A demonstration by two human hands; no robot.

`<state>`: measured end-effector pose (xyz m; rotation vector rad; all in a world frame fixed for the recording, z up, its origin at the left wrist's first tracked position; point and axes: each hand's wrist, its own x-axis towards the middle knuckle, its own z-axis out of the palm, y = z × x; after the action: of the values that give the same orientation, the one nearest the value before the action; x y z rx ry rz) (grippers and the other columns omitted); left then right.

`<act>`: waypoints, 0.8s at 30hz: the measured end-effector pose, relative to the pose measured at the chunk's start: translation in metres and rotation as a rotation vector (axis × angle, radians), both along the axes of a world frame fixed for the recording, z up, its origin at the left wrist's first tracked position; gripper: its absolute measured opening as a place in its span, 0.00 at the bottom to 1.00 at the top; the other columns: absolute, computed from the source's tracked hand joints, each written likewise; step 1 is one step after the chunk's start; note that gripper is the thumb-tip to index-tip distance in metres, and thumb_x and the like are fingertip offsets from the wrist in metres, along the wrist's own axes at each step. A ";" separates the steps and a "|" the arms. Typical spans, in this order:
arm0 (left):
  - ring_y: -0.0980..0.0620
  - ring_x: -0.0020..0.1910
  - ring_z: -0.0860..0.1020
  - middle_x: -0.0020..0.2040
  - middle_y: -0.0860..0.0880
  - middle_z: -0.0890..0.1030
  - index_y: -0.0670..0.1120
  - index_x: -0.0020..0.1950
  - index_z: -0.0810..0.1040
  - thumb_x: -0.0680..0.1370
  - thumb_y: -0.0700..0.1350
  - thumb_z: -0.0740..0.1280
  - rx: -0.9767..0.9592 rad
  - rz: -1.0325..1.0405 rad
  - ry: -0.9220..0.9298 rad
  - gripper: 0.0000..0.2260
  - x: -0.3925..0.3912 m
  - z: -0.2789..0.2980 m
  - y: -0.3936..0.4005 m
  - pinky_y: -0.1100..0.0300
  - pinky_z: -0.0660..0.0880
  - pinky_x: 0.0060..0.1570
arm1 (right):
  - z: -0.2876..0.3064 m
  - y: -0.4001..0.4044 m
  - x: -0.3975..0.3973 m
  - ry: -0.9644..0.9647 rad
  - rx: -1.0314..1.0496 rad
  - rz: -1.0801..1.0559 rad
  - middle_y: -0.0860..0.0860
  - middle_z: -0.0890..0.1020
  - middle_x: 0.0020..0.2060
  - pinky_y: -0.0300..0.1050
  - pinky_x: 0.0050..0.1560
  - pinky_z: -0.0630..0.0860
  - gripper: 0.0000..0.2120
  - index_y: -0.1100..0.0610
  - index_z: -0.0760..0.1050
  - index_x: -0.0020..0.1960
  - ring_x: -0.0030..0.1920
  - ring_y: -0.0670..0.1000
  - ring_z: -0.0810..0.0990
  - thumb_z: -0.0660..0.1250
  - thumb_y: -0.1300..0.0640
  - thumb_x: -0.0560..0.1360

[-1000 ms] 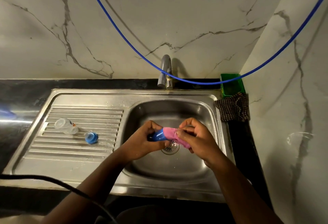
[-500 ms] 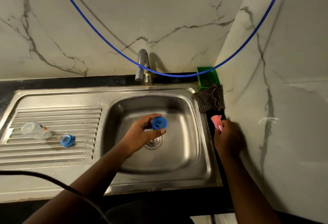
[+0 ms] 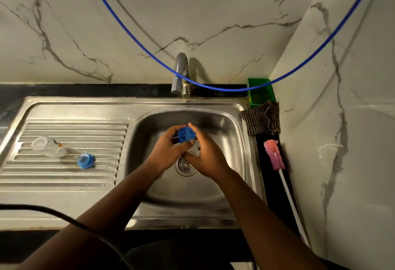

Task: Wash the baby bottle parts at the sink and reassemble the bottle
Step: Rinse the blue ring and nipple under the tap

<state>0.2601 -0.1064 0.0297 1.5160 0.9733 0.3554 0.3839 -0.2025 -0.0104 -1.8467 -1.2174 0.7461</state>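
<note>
Head, brush now down, right hand back

Both forearms extend forward from the bottom edge of the view and converge over the drain, bare to the elbow. The left hand is above and left of the drain, fingers curled, gripping the blue cap between thumb and fingertips. The right hand is above and right of the drain, back facing up, fingers extended, with the fingertips touching the right side of the cap. The two hands touch just above the drain.
</note>
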 end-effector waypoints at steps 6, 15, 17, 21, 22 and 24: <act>0.55 0.57 0.83 0.57 0.52 0.84 0.49 0.68 0.77 0.78 0.48 0.72 -0.014 0.031 0.005 0.18 0.010 -0.002 0.024 0.58 0.79 0.58 | -0.004 0.043 0.005 0.050 0.028 -0.126 0.48 0.82 0.64 0.47 0.61 0.80 0.28 0.49 0.72 0.74 0.62 0.48 0.81 0.74 0.56 0.76; 0.52 0.47 0.80 0.50 0.50 0.81 0.46 0.61 0.77 0.80 0.50 0.71 0.224 0.248 0.206 0.13 0.089 0.004 0.116 0.63 0.75 0.41 | -0.020 0.079 0.024 0.107 0.001 -0.265 0.50 0.82 0.52 0.36 0.50 0.72 0.16 0.55 0.78 0.59 0.51 0.46 0.81 0.70 0.65 0.72; 0.52 0.45 0.78 0.48 0.49 0.79 0.46 0.59 0.76 0.79 0.51 0.72 0.172 0.236 0.244 0.13 0.107 0.005 0.128 0.60 0.76 0.42 | -0.017 0.087 0.026 0.132 -0.004 -0.288 0.48 0.82 0.48 0.34 0.48 0.71 0.14 0.54 0.78 0.56 0.48 0.46 0.80 0.69 0.64 0.71; 0.45 0.46 0.83 0.48 0.42 0.83 0.38 0.53 0.78 0.77 0.49 0.73 0.093 0.263 0.326 0.15 0.126 -0.012 0.144 0.51 0.82 0.45 | -0.017 0.097 0.030 0.184 -0.022 -0.292 0.49 0.82 0.48 0.33 0.46 0.71 0.15 0.54 0.78 0.57 0.48 0.47 0.81 0.71 0.64 0.72; 0.44 0.46 0.84 0.49 0.41 0.84 0.38 0.54 0.79 0.76 0.48 0.74 0.093 0.274 0.323 0.15 0.126 -0.015 0.145 0.51 0.83 0.45 | -0.017 0.097 0.030 0.194 -0.021 -0.286 0.50 0.82 0.49 0.34 0.46 0.71 0.15 0.55 0.77 0.58 0.49 0.48 0.81 0.72 0.64 0.72; 0.45 0.46 0.85 0.49 0.40 0.85 0.39 0.55 0.79 0.76 0.47 0.74 0.104 0.270 0.329 0.14 0.126 -0.020 0.148 0.50 0.84 0.46 | -0.020 0.098 0.029 0.212 -0.029 -0.278 0.51 0.82 0.51 0.36 0.48 0.73 0.17 0.55 0.77 0.59 0.50 0.49 0.82 0.73 0.64 0.72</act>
<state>0.3860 0.0417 0.0094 1.5696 1.4458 0.3582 0.4130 -0.1047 -0.0302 -1.8580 -0.8000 0.7813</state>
